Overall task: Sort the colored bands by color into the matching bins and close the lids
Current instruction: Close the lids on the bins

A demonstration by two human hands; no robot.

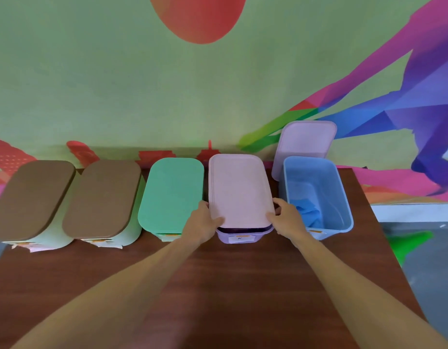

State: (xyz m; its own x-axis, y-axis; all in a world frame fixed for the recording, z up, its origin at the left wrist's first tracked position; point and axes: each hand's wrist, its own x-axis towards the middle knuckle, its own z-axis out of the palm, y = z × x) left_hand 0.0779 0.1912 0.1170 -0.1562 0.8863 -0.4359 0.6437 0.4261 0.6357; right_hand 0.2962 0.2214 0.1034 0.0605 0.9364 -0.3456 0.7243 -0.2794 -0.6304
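Presently, five bins stand in a row along the far edge of the bench [217, 285]. The left hand [202, 220] and right hand [287, 215] each grip a near corner of the pink lid [239, 190], thumbs on top. The lid lies over the purple bin [240, 235], with a dark gap showing at the near edge. Toward the far right corner, the blue bin [343, 197] stands open with blue bands [307, 212] inside; its lilac lid [306, 139] leans against the wall behind. One green lid [171, 192] and two brown lids [102, 197] are seated on the three bins to the left.
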